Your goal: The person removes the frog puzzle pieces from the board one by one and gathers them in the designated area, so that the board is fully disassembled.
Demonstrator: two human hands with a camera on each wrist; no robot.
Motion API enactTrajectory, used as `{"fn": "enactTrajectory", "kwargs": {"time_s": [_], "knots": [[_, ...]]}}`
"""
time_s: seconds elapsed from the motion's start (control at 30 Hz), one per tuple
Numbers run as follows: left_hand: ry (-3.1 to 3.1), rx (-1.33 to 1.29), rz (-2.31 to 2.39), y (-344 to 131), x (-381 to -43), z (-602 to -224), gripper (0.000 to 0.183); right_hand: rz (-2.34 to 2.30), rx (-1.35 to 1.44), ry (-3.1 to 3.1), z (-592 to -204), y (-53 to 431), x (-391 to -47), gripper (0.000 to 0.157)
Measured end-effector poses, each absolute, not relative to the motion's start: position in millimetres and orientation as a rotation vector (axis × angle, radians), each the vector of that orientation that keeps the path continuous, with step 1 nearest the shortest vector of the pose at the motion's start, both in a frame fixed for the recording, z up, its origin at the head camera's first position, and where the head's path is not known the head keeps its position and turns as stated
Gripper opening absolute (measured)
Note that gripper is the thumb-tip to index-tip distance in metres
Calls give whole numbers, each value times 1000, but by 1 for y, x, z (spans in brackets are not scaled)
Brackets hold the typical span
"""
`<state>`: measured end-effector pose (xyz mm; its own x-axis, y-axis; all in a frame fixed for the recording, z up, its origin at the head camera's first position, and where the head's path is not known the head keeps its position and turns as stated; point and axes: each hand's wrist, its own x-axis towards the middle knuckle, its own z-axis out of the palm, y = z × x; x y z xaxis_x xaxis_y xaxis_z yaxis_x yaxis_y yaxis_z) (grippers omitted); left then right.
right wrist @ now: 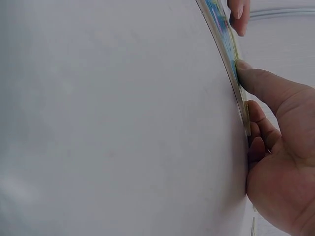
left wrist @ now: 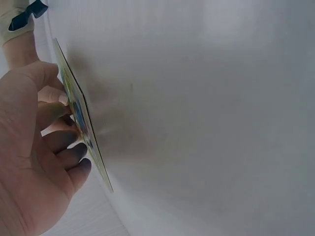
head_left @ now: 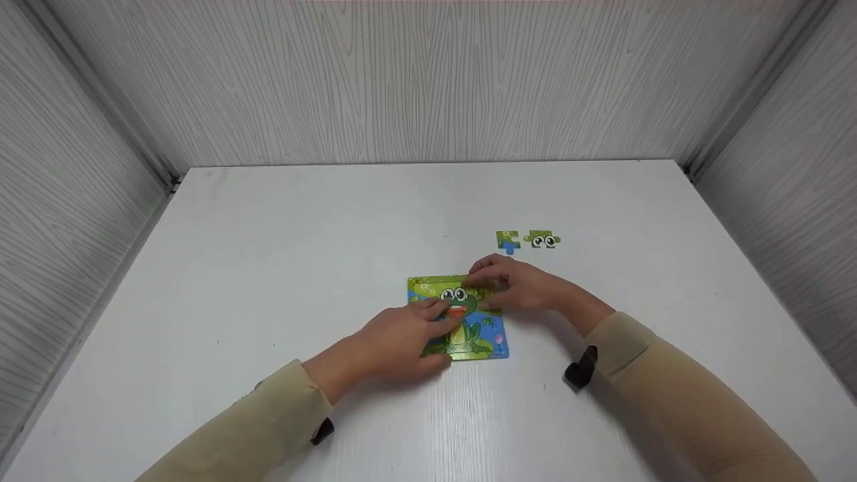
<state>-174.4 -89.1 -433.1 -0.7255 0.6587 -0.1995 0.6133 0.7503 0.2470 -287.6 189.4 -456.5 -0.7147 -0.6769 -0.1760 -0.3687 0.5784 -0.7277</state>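
A square frog jigsaw puzzle [head_left: 499, 341], blue and green with a raised rim, lies on the white table between both hands. My left hand [head_left: 405, 341] rests its extended fingers across the frog's face and the board's left side, thumb at the near edge. At the upper right corner, my right hand [head_left: 525, 284] bends its fingers and thumb about a yellow-green puzzle piece [head_left: 492, 293], mostly covered by the fingers. In the right wrist view, the thumb [right wrist: 253, 76] lies on the board and the other fingers curl by its edge.
Beyond the board lie two loose puzzle pieces: a green and blue piece [head_left: 507, 239] and a piece with the frog's eyes [head_left: 543, 240]. White wood-grain panels [head_left: 428, 80] enclose the table [head_left: 301, 227] at the back and sides. Dark straps [head_left: 581, 368] hang from both sleeves.
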Motion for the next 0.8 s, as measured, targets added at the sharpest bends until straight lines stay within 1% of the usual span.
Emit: {"fn": "enactTrajectory", "kwargs": {"time_s": [0.13, 0.8], "knots": [[2655, 1004, 167, -87, -175, -436, 71, -963, -872, 2354, -458, 189, -288, 41], [2656, 974, 197, -85, -172, -438, 71, -939, -946, 2339, -455, 189, -288, 36]]}}
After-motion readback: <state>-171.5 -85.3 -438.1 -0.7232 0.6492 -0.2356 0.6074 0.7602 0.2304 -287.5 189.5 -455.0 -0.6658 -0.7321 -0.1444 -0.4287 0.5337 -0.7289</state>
